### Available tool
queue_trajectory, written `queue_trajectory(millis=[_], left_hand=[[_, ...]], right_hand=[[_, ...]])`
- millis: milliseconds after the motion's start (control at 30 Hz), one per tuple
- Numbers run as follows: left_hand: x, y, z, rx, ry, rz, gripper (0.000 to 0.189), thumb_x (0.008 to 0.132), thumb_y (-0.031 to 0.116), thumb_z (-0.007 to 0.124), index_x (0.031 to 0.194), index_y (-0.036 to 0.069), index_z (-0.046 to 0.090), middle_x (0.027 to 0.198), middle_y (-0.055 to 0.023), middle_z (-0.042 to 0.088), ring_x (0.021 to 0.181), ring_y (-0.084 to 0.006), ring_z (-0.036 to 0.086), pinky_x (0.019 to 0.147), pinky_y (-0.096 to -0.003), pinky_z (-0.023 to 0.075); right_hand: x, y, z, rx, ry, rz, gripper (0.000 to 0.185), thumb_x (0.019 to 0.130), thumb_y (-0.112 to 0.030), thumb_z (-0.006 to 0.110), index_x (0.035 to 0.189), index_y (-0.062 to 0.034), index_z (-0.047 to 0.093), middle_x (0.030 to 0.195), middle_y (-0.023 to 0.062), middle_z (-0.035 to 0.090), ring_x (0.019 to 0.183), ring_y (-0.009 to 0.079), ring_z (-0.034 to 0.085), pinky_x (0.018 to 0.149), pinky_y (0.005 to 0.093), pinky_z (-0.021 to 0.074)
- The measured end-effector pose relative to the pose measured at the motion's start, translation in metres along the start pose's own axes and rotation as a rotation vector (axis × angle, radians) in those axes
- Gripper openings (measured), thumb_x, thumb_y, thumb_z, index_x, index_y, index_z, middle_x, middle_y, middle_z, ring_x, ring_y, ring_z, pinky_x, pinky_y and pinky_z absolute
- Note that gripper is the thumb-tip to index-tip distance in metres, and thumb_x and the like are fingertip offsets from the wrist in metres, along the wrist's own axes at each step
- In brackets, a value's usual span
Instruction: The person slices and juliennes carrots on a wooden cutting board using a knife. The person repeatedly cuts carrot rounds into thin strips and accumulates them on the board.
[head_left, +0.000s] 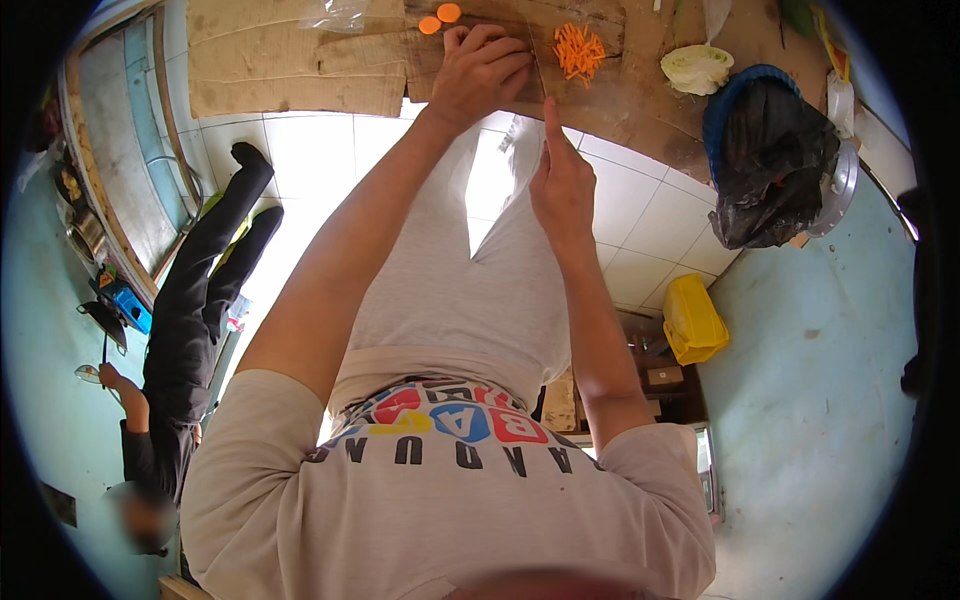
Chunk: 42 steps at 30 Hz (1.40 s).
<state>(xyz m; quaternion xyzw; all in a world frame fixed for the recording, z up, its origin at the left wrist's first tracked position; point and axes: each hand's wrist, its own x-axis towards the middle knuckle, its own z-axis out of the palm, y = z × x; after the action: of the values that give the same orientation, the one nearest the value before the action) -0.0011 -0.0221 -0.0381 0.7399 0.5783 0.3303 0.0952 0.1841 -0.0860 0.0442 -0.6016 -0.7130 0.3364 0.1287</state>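
Observation:
My right hand (562, 184) grips a knife, its index finger stretched forward along the back. The thin knife blade (538, 64) appears nearly edge-on and points away from me over a dark wooden cutting board (611, 22). Just left of the blade, my left hand (484, 64) rests on the board with fingers bent; whatever lies under them is hidden. Two round carrot slices (439, 19) lie beyond the left hand. To the right of the blade sits a small heap of carrot sticks (578, 54).
Flattened cardboard (300, 64) covers the left of the worktop. At right are a cut cabbage piece (697, 69) and a blue basket (716, 127) with a black plastic bag (780, 165). A yellow bag (694, 319) stands lower right. Another person (180, 360) in black holds a strainer (88, 373) near a wok (105, 322).

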Motion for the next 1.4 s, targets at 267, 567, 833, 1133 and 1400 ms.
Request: queue_trajectory(millis=[267, 567, 833, 1133, 1400], left_hand=[[0.001, 0.001, -0.001, -0.004, 0.012, 0.003, 0.013, 0.078, 0.017, 0.082, 0.090, 0.016, 0.077, 0.102, 0.0075, 0.071, 0.106, -0.0163, 0.062, 0.096, -0.0446, 0.0363], [0.000, 0.000, -0.001, -0.048, 0.019, -0.020, 0.016, 0.076, 0.014, 0.081, 0.091, 0.014, 0.076, 0.103, 0.0046, 0.070, 0.107, -0.0182, 0.062, 0.097, -0.0440, 0.0368], [0.005, 0.005, -0.017, -0.243, 0.041, -0.097, 0.027, 0.075, 0.009, 0.074, 0.100, 0.019, 0.077, 0.113, 0.0003, 0.063, 0.113, -0.0277, 0.055, 0.097, -0.0435, 0.0369], [-0.013, 0.014, -0.042, -0.029, -0.100, -0.007, 0.035, 0.075, 0.019, 0.077, 0.108, 0.030, 0.080, 0.117, 0.0040, 0.063, 0.115, -0.0245, 0.052, 0.097, -0.0431, 0.0345], [-0.008, -0.009, -0.041, 0.036, -0.041, -0.002, 0.024, 0.077, 0.021, 0.082, 0.100, 0.024, 0.081, 0.110, 0.0063, 0.066, 0.114, -0.0222, 0.055, 0.096, -0.0412, 0.0347]], right_hand=[[-0.001, 0.001, 0.000, -0.107, -0.038, 0.004, 0.074, 0.087, 0.006, 0.061, 0.156, -0.0188, 0.049, 0.072, 0.0129, 0.059, 0.065, 0.0299, 0.061, 0.061, 0.0442, 0.0528], [-0.001, -0.003, -0.001, -0.152, -0.037, 0.026, 0.070, 0.092, 0.001, 0.064, 0.156, -0.0243, 0.049, 0.076, 0.0114, 0.062, 0.066, 0.0290, 0.064, 0.060, 0.0431, 0.0546], [-0.002, -0.008, -0.007, -0.183, 0.062, 0.028, 0.057, 0.090, -0.008, 0.069, 0.143, -0.0280, 0.064, 0.078, 0.0051, 0.058, 0.064, 0.0239, 0.062, 0.057, 0.0397, 0.0530], [-0.001, -0.010, 0.005, -0.187, 0.090, -0.020, 0.053, 0.091, -0.008, 0.070, 0.140, -0.0276, 0.067, 0.077, 0.0045, 0.057, 0.064, 0.0231, 0.061, 0.054, 0.0384, 0.0503], [-0.001, -0.005, 0.001, 0.146, 0.048, -0.004, 0.055, 0.095, -0.003, 0.064, 0.148, -0.0189, 0.060, 0.074, 0.0112, 0.058, 0.063, 0.0292, 0.059, 0.063, 0.0410, 0.0514]])
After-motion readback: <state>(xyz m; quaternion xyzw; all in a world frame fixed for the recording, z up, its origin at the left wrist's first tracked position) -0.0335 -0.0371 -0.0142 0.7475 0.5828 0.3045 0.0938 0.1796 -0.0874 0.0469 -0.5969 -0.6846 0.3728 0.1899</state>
